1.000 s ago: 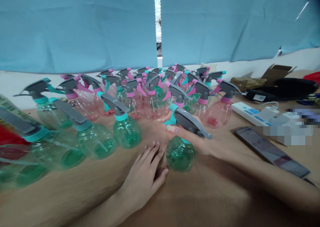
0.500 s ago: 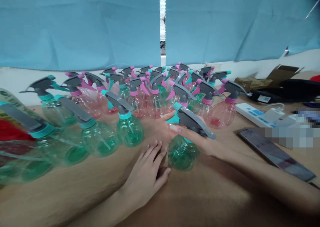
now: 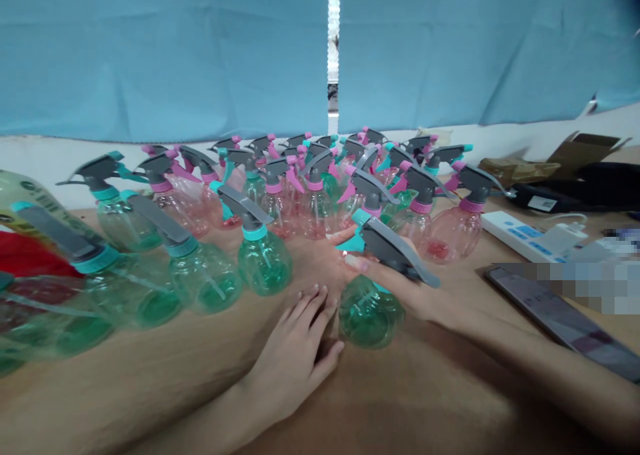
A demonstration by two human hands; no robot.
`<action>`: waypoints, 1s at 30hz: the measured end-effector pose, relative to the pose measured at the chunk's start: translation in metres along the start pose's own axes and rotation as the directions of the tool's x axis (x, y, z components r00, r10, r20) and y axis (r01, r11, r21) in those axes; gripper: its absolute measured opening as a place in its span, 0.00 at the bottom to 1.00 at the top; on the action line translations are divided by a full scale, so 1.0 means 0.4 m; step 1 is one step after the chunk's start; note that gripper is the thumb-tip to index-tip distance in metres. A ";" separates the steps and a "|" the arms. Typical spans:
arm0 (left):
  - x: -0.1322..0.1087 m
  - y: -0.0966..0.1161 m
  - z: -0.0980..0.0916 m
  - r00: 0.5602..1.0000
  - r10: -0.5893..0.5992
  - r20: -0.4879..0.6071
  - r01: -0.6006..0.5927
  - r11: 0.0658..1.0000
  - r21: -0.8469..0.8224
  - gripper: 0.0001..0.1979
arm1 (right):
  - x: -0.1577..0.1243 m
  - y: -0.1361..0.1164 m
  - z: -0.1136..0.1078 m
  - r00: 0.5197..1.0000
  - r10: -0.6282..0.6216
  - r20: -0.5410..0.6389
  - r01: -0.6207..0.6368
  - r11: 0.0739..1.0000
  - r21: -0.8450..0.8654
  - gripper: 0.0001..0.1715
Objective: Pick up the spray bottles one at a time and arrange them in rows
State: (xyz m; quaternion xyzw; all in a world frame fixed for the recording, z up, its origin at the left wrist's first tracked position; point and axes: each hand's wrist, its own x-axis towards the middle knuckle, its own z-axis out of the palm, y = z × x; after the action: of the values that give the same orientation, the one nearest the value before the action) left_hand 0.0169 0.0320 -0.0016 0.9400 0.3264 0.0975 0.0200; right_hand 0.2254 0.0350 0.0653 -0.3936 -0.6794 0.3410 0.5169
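Observation:
A green spray bottle [image 3: 371, 311] with a grey and turquoise head stands upright near the middle. Around its neck, below the trigger head, is my right hand [image 3: 383, 268], its fingers reaching past the neck to the left. My left hand [image 3: 305, 338] lies flat on the table just left of that bottle, fingers spread, holding nothing. Another green bottle [image 3: 265, 261] stands beyond my left fingertips. More green bottles [image 3: 205, 278] line the left side, and several pink bottles [image 3: 453, 231] stand behind my right hand.
At the right are a white power strip [image 3: 523, 235] with a plugged-in charger, a phone [image 3: 560, 318] and an open cardboard box [image 3: 580, 155]. A red and green package [image 3: 30, 251] lies at the far left. A blue curtain [image 3: 175, 55] hangs behind the bottles.
The whole view has shifted slightly, so most things appear a little further right. My hands and the bottle keep nearly the same positions relative to each other.

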 end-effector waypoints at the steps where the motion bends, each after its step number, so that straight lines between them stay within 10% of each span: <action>1: -0.001 0.000 0.000 1.000 0.002 -0.006 -0.002 1.000 -0.002 0.27 | -0.001 0.000 0.000 1.000 0.003 -0.002 -0.003 1.000 0.002 0.12; 30: 0.002 0.003 -0.006 0.999 -0.020 0.031 0.021 1.000 -0.010 0.25 | -0.002 0.006 0.001 1.000 -0.020 -0.006 0.020 1.000 0.000 0.15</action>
State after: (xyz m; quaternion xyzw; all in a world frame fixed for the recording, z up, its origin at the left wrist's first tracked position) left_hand 0.0178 0.0315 0.0008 0.9379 0.3351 0.0844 0.0311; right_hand 0.2257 0.0355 0.0630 -0.3879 -0.6818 0.3345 0.5223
